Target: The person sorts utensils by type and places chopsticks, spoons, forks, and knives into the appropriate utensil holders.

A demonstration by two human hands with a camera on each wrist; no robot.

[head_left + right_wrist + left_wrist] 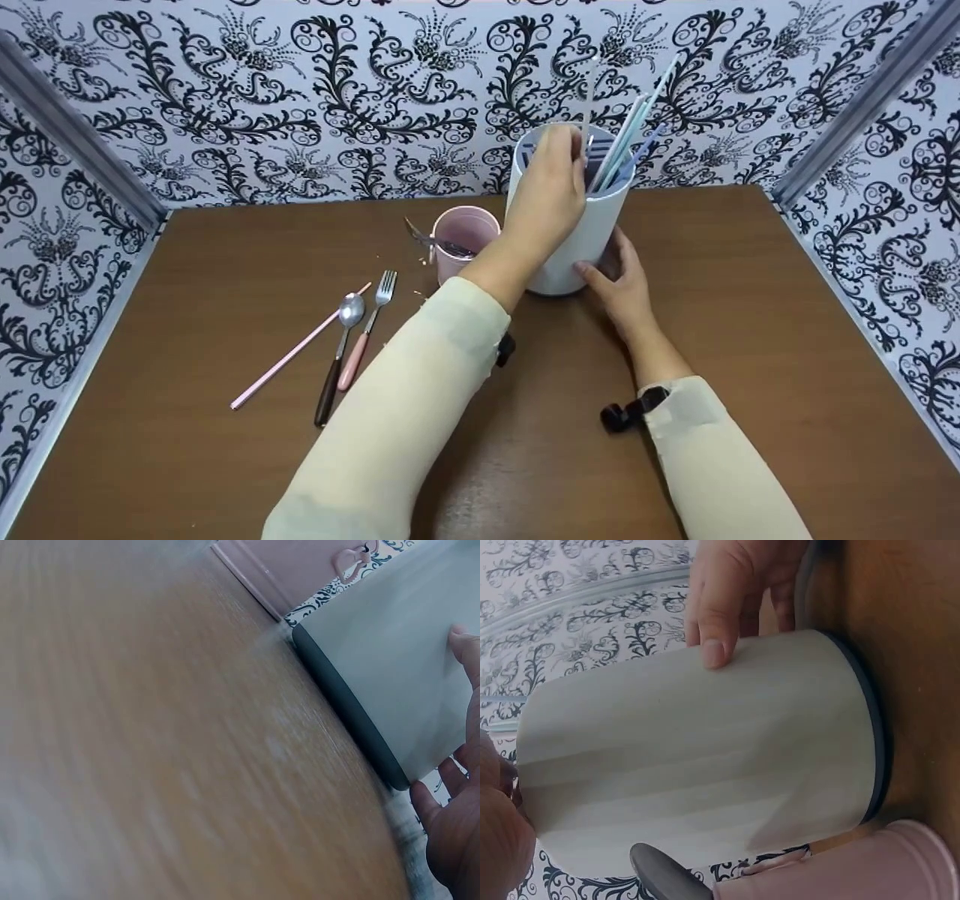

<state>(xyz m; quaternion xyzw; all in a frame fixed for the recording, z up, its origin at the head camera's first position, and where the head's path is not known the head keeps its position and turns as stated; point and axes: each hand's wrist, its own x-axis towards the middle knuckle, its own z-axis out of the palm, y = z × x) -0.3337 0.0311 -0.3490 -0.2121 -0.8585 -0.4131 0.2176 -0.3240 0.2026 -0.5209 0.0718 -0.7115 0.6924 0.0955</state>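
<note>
A tall white utensil holder [581, 244] with a dark base stands at the back of the table, holding several pale teal sticks [622, 142] and a blue one. At its rim, my left hand [551, 180] pinches a thin pale stick [589, 94] that points upward; its lower end is hidden. In the left wrist view only part of this left hand [502, 821] shows, by the rim. Low on the holder's right side, my right hand [619, 281] grips the wall, thumb [715, 652] in front and fingers partly hidden behind.
A pink cup [466, 225] with dark-looking cutlery inside stands left of the holder. Further left on the brown table [187, 315] lie a pink stick [300, 346], a spoon [341, 345] with a dark handle and a fork [367, 330] with a pink handle. Patterned walls surround the table.
</note>
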